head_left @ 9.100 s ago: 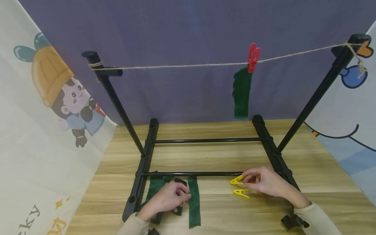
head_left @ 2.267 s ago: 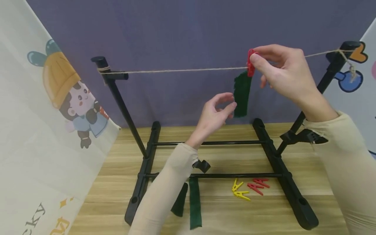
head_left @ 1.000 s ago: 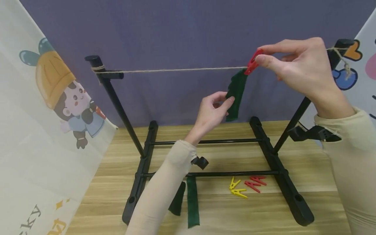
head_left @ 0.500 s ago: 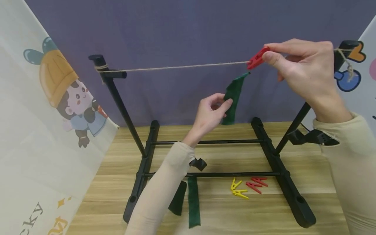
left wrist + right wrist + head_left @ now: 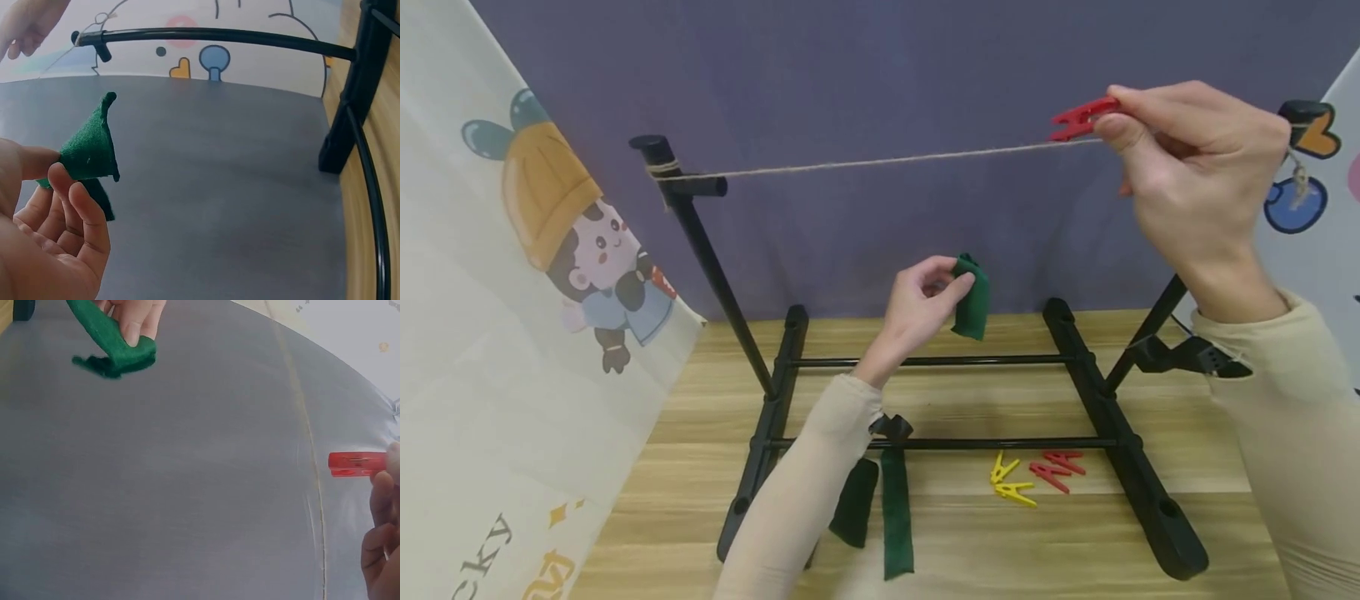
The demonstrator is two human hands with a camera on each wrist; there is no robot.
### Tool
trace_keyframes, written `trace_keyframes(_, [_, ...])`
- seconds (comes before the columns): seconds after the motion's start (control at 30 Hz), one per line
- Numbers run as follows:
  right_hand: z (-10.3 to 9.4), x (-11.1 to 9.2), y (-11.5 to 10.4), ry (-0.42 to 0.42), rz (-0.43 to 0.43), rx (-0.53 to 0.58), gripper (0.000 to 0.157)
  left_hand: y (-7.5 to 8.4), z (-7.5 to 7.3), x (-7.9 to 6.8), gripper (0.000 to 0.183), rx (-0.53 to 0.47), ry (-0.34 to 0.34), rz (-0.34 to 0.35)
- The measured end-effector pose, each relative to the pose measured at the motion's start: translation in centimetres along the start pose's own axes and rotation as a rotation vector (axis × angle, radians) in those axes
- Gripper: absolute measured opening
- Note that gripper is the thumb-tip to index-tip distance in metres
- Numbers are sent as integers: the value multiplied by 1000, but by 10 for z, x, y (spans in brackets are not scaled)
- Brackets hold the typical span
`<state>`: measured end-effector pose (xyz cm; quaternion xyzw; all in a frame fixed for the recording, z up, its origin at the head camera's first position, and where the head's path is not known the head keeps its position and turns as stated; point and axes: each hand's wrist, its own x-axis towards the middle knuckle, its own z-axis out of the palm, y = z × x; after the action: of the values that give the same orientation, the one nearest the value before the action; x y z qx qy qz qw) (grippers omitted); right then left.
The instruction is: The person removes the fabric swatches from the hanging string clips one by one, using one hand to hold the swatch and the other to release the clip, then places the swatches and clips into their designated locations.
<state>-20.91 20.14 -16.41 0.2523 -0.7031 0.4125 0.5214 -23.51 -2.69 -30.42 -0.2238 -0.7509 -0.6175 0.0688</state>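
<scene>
My left hand (image 5: pixel 919 308) pinches a green cloth strip (image 5: pixel 972 304) between thumb and fingers, below the string. In the left wrist view the cloth (image 5: pixel 90 147) bends over, its upper corner pointing up. My right hand (image 5: pixel 1198 167) pinches a red clothespin (image 5: pixel 1084 118) by its handle ends, just above the string (image 5: pixel 865 163). The clothespin (image 5: pixel 357 464) lies to one side of the string in the right wrist view, apart from the cloth. The string runs between the two posts of a black stand, and its right part is hidden behind my right hand.
On the wooden table (image 5: pixel 1000 550) lie two yellow clothespins (image 5: pixel 1015 493) and two red clothespins (image 5: pixel 1051 477). Left of them are green strips (image 5: pixel 897 517), partly under my left sleeve. The black stand's left post (image 5: pixel 715 275) and crossbars (image 5: pixel 1000 444) surround the work area.
The red clothespin has come off the cloth and string and moved up and right with my right hand. My left hand took hold of the green strip and carried it down and left.
</scene>
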Motion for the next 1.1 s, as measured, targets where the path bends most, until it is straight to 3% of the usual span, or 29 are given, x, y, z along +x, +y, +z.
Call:
trace_keyframes(0.33, [2,-10,4,-15,25,45,16,-13,-5,-10,29,45,-2,-39])
trace_keyframes(0.5, [1,-14,6,-32,32,56,16,-17,-5,-12,27,44,-18,-24])
trace_keyframes(0.9, [-2,-30,5,-142,55,8,22,-22,-6,-20,31,20,-18,-67])
trace_keyframes(1.1, [-4,-38,11,-192,77,1,30,-24,-7,-22,25,15,-23,-68])
